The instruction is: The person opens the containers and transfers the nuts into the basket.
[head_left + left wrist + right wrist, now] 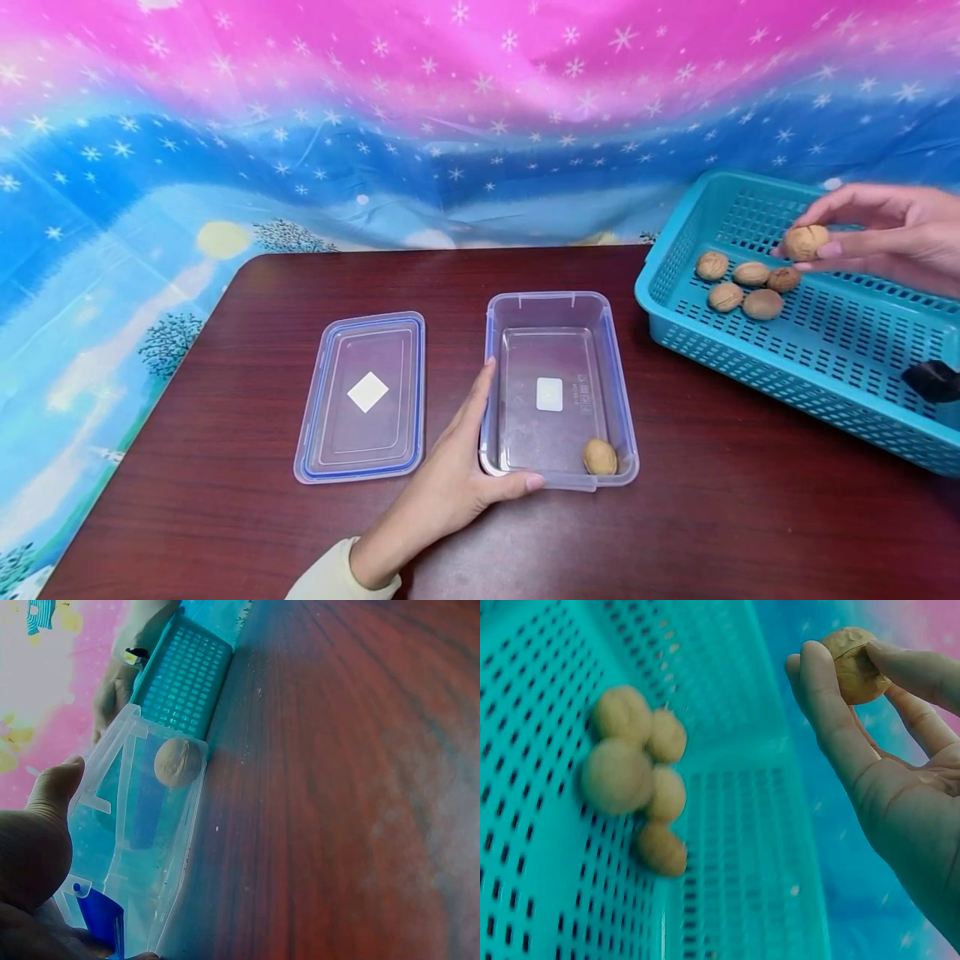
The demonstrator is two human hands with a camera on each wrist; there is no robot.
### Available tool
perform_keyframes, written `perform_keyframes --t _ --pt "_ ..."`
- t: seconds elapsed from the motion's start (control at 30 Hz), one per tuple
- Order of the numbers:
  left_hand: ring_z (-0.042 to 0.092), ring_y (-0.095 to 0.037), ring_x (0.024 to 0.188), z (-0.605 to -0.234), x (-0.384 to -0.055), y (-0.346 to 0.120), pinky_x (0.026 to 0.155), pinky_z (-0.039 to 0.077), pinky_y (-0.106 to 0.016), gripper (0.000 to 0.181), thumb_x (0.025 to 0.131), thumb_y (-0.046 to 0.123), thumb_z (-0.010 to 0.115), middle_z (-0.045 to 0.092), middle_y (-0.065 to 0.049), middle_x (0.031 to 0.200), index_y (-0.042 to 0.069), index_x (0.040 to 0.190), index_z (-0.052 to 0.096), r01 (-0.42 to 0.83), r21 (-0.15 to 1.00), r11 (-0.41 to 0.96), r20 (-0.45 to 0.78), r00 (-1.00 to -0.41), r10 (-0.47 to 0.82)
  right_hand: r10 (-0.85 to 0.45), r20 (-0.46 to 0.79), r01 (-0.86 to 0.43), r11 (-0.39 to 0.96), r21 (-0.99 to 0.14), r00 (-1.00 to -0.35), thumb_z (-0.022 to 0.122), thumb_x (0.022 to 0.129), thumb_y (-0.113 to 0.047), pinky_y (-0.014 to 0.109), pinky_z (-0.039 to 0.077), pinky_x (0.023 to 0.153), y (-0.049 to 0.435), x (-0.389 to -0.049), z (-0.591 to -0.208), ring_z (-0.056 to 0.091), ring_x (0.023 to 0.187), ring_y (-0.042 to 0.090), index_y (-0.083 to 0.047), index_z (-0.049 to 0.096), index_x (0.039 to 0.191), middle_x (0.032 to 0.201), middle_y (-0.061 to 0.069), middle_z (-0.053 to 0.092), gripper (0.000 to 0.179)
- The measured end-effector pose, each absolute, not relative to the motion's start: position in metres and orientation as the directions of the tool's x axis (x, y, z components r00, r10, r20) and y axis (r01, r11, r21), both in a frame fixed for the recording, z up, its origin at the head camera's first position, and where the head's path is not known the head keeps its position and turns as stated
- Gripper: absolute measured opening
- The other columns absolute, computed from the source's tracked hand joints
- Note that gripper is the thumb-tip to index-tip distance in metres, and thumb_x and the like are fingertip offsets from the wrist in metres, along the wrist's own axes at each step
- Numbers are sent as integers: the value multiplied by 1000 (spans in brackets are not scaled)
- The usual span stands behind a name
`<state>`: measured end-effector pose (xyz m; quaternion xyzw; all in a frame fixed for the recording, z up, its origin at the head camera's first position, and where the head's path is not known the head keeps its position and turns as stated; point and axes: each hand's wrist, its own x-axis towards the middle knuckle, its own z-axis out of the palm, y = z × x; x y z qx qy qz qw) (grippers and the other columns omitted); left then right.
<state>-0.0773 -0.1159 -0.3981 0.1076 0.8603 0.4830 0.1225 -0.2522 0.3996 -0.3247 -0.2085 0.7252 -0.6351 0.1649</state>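
My right hand [892, 237] pinches a walnut [806, 242] between thumb and fingertips, raised over the teal plastic basket [720, 340]. Several more walnuts [617, 776] lie grouped on the basket floor. My left hand [453, 475] rests against the near left corner of a clear plastic container [558, 482]. Its fingers lie straight along the left side, and the thumb stretches along the near rim. One walnut [600, 457] sits inside the container, in the near right corner; the left wrist view also shows this walnut [178, 762] through the clear wall.
Left of the container, a clear lid [360, 433] with a blue seal lies flat on the dark red-brown table [247, 375]. A black object [932, 381] is at the basket's right part. A patterned pink and blue cloth [450, 108] hangs behind the table.
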Motion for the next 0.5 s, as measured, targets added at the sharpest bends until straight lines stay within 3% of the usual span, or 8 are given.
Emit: perform_keyframes --t 0.33,0.5 --pt "20 -12 160 -398 -77 -116 128 25 -52 129 75 45 94 10 20 174 39 169 6 64 860 507 -108 -947 303 -381 -91 -76 401 -913 -920 47 100 22 33 63 85 428 -254 -346 71 104 12 -5 64 131 125 -3 61 45" --pt "20 -12 160 -399 -77 -116 128 25 -53 129 75 45 94 9 20 174 39 169 6 64 860 505 -108 -947 304 -396 -115 -47 376 -925 -911 45 99 23 34 63 86 439 -255 -354 71 104 12 -6 65 130 123 -4 63 47"
